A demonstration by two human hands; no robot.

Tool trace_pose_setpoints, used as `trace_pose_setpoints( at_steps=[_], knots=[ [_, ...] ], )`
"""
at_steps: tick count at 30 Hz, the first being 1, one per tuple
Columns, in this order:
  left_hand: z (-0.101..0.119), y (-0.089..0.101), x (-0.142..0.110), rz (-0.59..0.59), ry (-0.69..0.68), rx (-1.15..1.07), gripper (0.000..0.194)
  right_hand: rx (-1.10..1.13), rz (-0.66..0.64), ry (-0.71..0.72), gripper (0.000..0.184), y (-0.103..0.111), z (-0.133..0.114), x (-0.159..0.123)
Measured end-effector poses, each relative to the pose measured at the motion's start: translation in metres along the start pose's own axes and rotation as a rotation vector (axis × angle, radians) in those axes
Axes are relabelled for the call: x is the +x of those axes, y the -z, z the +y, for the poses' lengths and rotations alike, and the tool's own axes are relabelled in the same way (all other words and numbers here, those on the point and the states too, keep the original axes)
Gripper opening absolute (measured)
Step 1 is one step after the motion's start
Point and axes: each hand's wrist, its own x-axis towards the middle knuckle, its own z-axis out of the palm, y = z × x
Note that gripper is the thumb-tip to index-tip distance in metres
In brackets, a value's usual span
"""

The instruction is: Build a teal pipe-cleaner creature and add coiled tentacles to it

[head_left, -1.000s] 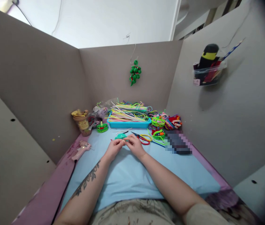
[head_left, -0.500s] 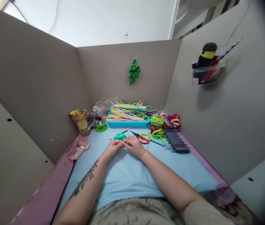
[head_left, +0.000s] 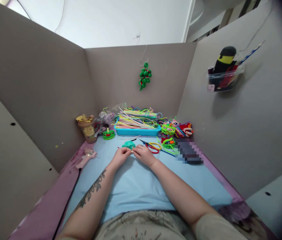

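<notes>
The teal fuzzy piece on the surface, just beyond the hands, seems mostly shaped, but work looks unfinished, as L hand and R hand fingers pinch a tiny bit, details n/a.

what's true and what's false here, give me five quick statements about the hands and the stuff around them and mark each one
1. The left hand and right hand are close together, on the near side of the fuzzy teal piece. True.
2. The scissors are in the right hand. False: they lie beyond it on the light blue cloth.
3. The pink glue gun is nearer the left hand. True.
4. The pipe cleaners fill a red tray. False: the tray is blue.
5. A green ornament hangs at the back panel. True.
</notes>
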Motion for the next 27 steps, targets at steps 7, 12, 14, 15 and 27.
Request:
trace_pose_setpoints(
  at_steps=[7, 12, 14, 15, 27],
  knots=[
    [-0.004, 0.000, -0.001, 0.032, 0.088, 0.122, 0.027, -0.239, -0.129, 0.001, 0.018, -0.015, 0.000, -0.001],
    [0.007, 0.000, -0.006, 0.012, 0.127, -0.035, 0.033, -0.037, -0.051, 0.018, 0.020, -0.004, -0.002, -0.001],
    [0.011, 0.000, -0.007, -0.028, 0.151, -0.116, 0.034, 0.110, -0.001, -0.009, 0.019, 0.002, -0.004, 0.000],
    [0.012, 0.000, -0.007, -0.048, 0.164, -0.152, 0.034, 0.176, 0.024, -0.037, 0.018, 0.004, -0.006, 0.001],
    [0.021, -0.007, -0.010, -0.064, 0.180, -0.455, 0.034, 0.550, 0.189, -0.346, 0.013, 0.008, -0.029, 0.009]
  ],
)
